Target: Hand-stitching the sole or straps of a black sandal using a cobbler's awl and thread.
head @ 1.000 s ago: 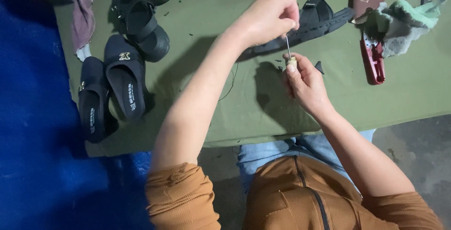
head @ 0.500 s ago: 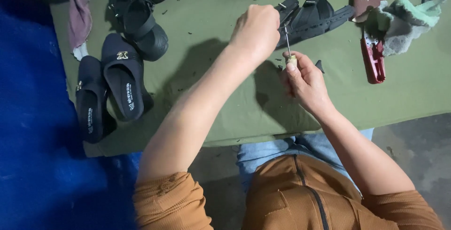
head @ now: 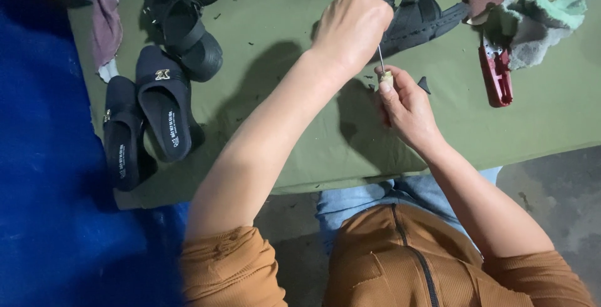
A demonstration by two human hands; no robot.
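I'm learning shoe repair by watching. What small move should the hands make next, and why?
Probably draw the thin metal needle further up with the left hand: its lower end sits at the right hand, pinched at the fingertips, above the green mat.

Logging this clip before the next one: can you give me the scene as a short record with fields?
Setting: green mat on the floor, person in an orange top seated at its edge
Left hand: raised, fingers closed on the top of a thin metal needle
Right hand: pinches the needle's lower end, with a pale wrap on one fingertip
Behind the hands: black strap sandal
To the left: pair of dark slip-on shoes
To the right: red clipper tool, crumpled green-grey cloth
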